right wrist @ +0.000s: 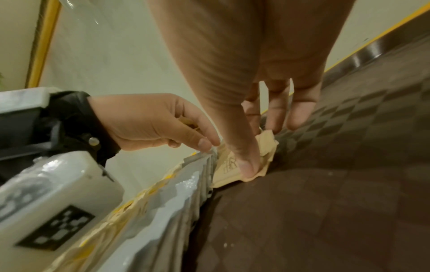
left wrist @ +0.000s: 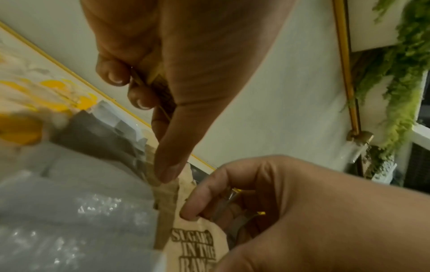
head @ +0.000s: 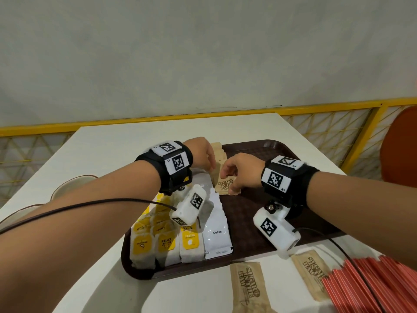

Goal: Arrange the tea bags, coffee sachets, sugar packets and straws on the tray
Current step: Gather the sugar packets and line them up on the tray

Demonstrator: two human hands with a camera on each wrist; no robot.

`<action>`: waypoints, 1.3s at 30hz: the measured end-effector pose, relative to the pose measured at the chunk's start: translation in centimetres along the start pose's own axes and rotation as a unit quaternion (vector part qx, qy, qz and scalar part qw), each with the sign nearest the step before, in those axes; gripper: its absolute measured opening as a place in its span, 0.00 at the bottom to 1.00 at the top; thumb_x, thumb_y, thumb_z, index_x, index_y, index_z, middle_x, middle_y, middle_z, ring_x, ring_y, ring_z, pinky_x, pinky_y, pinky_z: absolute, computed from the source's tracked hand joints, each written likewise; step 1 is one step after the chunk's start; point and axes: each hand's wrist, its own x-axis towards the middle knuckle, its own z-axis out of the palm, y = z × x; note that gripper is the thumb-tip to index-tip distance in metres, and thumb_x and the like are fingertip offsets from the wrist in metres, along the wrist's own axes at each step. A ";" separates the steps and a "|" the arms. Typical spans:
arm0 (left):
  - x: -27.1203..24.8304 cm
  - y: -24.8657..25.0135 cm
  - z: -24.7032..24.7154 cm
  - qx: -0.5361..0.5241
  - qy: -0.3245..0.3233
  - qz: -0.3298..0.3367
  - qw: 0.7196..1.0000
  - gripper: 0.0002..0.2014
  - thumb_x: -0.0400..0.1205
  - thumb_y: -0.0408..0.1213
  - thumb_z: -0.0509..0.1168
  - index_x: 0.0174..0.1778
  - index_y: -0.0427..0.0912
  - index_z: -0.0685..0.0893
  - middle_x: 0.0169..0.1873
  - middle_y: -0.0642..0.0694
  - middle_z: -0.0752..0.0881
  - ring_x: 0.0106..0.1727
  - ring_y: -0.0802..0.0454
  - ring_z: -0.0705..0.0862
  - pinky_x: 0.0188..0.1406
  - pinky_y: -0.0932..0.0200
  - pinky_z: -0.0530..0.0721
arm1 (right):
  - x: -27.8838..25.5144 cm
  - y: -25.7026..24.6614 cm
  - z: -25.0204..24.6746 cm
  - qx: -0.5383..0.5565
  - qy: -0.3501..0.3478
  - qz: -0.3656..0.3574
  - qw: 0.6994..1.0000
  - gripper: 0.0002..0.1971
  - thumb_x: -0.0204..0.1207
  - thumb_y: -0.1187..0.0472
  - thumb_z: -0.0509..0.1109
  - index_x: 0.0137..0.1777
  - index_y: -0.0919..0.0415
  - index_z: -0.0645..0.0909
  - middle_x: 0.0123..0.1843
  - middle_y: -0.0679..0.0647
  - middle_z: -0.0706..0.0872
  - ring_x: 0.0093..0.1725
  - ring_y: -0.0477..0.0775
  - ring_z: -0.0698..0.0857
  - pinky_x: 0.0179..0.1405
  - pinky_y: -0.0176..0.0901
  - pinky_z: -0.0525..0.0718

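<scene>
Head view showed both hands over a brown tray (head: pixel 266 213) on a white tabletop (head: pixel 126 143). The right hand (head: pixel 242 171) pinched a sugar packet (head: pixel 224 185) lying on the tray, thumb on its near corner, fingers (right wrist: pixel 300 112) at its far edge. The left hand (head: pixel 200 154) gripped more packets, its thumb (left wrist: pixel 172 162) touching the row's edge beside the coffee sachets (head: pixel 216 231).

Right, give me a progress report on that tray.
Done: tea bags and coffee sachets stand in rows on the tray. In hand: the right hand sets a sugar packet into the sugar row; the left hand holds more. Left: two loose packets and the red straws on the table.
</scene>
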 end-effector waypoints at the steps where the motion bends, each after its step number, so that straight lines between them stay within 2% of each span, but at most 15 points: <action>1: 0.1 0.2 0.2 0.021 -0.009 0.000 1.000 0.03 0.74 0.35 0.73 0.41 0.46 0.91 0.38 0.54 0.85 0.44 0.55 0.82 0.44 0.61 0.77 | 0.0 0.1 0.0 0.003 -0.001 0.001 1.000 0.19 0.61 0.63 0.84 0.53 0.54 0.86 0.54 0.50 0.85 0.53 0.50 0.83 0.54 0.45 0.83; 4: 0.6 1.0 0.6 0.074 -0.033 -0.013 0.997 0.03 0.74 0.36 0.74 0.41 0.45 0.92 0.43 0.49 0.90 0.49 0.49 0.86 0.49 0.55 0.84 | -0.1 0.4 0.0 0.028 0.005 0.005 1.000 0.19 0.61 0.63 0.84 0.52 0.56 0.85 0.53 0.51 0.85 0.51 0.48 0.82 0.53 0.44 0.82; 6: 1.0 1.5 0.7 0.119 -0.049 -0.019 0.991 0.06 0.74 0.38 0.74 0.45 0.42 0.91 0.47 0.46 0.90 0.51 0.48 0.86 0.53 0.54 0.85 | -0.2 0.5 0.1 0.034 0.006 0.004 0.999 0.18 0.62 0.64 0.83 0.51 0.57 0.84 0.49 0.49 0.83 0.44 0.43 0.80 0.43 0.37 0.79; 8: 1.4 2.1 0.7 0.164 -0.065 -0.024 0.984 0.06 0.76 0.38 0.73 0.44 0.39 0.88 0.46 0.45 0.88 0.49 0.48 0.85 0.49 0.57 0.83 | -0.3 0.6 0.1 0.025 0.006 0.003 1.000 0.17 0.62 0.63 0.83 0.49 0.56 0.83 0.42 0.44 0.79 0.36 0.38 0.75 0.33 0.32 0.72; 10: 1.7 2.5 0.8 0.192 -0.074 -0.030 0.978 0.09 0.76 0.38 0.73 0.34 0.41 0.81 0.37 0.47 0.84 0.43 0.50 0.81 0.38 0.61 0.78 | -0.3 0.5 0.0 0.019 0.004 0.001 1.000 0.15 0.62 0.62 0.83 0.39 0.50 0.78 0.37 0.40 0.75 0.34 0.36 0.73 0.29 0.30 0.68; 13: 2.2 2.9 1.0 0.225 -0.083 -0.051 0.970 0.17 0.78 0.40 0.72 0.28 0.43 0.73 0.29 0.49 0.75 0.41 0.51 0.78 0.30 0.64 0.72 | -0.3 0.6 0.1 0.020 -0.002 0.002 1.000 0.19 0.61 0.62 0.84 0.35 0.47 0.73 0.38 0.41 0.76 0.35 0.38 0.74 0.30 0.31 0.70; 17: 2.5 3.3 1.4 0.263 -0.096 -0.066 0.958 0.19 0.80 0.41 0.69 0.27 0.42 0.70 0.27 0.48 0.73 0.29 0.53 0.74 0.41 0.61 0.74 | -0.2 0.7 0.1 0.023 0.001 0.006 1.000 0.17 0.60 0.63 0.84 0.41 0.54 0.78 0.43 0.46 0.80 0.45 0.48 0.80 0.39 0.38 0.78; 20: 2.8 3.3 1.5 0.256 -0.094 -0.069 0.960 0.18 0.80 0.40 0.69 0.27 0.42 0.71 0.27 0.48 0.73 0.28 0.53 0.74 0.41 0.61 0.74 | -0.2 0.7 0.0 0.020 0.000 0.005 1.000 0.19 0.59 0.62 0.85 0.35 0.49 0.74 0.47 0.49 0.82 0.47 0.51 0.82 0.45 0.44 0.80; 23: 3.1 2.7 1.3 0.244 -0.100 -0.073 0.962 0.17 0.77 0.40 0.71 0.25 0.42 0.73 0.25 0.47 0.75 0.25 0.53 0.72 0.35 0.59 0.76 | -0.2 0.7 0.0 0.026 0.000 0.006 1.000 0.15 0.60 0.62 0.85 0.41 0.53 0.81 0.47 0.49 0.82 0.49 0.51 0.82 0.47 0.44 0.81; 27: 3.1 2.3 1.0 0.260 -0.106 -0.061 0.958 0.10 0.76 0.38 0.70 0.30 0.41 0.81 0.37 0.44 0.83 0.37 0.47 0.79 0.43 0.54 0.83 | -0.3 0.8 -0.2 0.026 0.005 0.003 1.000 0.20 0.61 0.64 0.84 0.53 0.60 0.85 0.53 0.53 0.86 0.52 0.52 0.84 0.50 0.43 0.81; 29: 3.2 2.5 0.7 0.274 -0.117 -0.045 0.953 0.06 0.80 0.35 0.67 0.48 0.37 0.87 0.48 0.42 0.84 0.49 0.46 0.82 0.50 0.57 0.79 | -0.4 0.6 -0.3 0.033 0.008 0.004 0.999 0.18 0.63 0.67 0.82 0.53 0.61 0.85 0.54 0.53 0.86 0.44 0.48 0.83 0.46 0.41 0.82; 31: 3.1 2.5 0.3 0.298 -0.123 -0.022 0.946 0.13 0.81 0.33 0.65 0.61 0.36 0.84 0.58 0.44 0.85 0.60 0.46 0.83 0.56 0.59 0.79 | -0.5 0.6 -0.4 0.071 0.007 0.011 0.997 0.14 0.64 0.71 0.80 0.47 0.59 0.84 0.54 0.55 0.85 0.36 0.48 0.84 0.41 0.42 0.85; 33: 3.2 2.4 0.2 0.320 -0.127 -0.008 0.939 0.11 0.79 0.34 0.67 0.57 0.39 0.87 0.58 0.46 0.87 0.58 0.47 0.85 0.50 0.59 0.80 | -0.5 0.9 -0.5 0.108 0.009 0.021 0.994 0.13 0.65 0.72 0.80 0.43 0.57 0.82 0.50 0.54 0.84 0.38 0.52 0.86 0.36 0.38 0.87; 35: 3.2 2.5 0.2 0.338 -0.126 -0.002 0.933 0.07 0.78 0.34 0.68 0.49 0.40 0.88 0.53 0.47 0.88 0.51 0.49 0.85 0.43 0.59 0.79 | -0.5 1.2 -0.6 0.135 0.013 0.037 0.990 0.11 0.66 0.73 0.79 0.44 0.60 0.83 0.43 0.52 0.83 0.37 0.47 0.85 0.33 0.33 0.85; 39: 3.6 2.9 0.5 0.339 -0.134 -0.002 0.931 0.03 0.80 0.32 0.66 0.47 0.41 0.85 0.52 0.46 0.83 0.49 0.52 0.77 0.46 0.61 0.74 | -0.5 1.6 -0.5 0.233 -0.002 0.074 0.970 0.09 0.69 0.78 0.75 0.44 0.67 0.83 0.31 0.53 0.80 0.28 0.47 0.85 0.37 0.38 0.90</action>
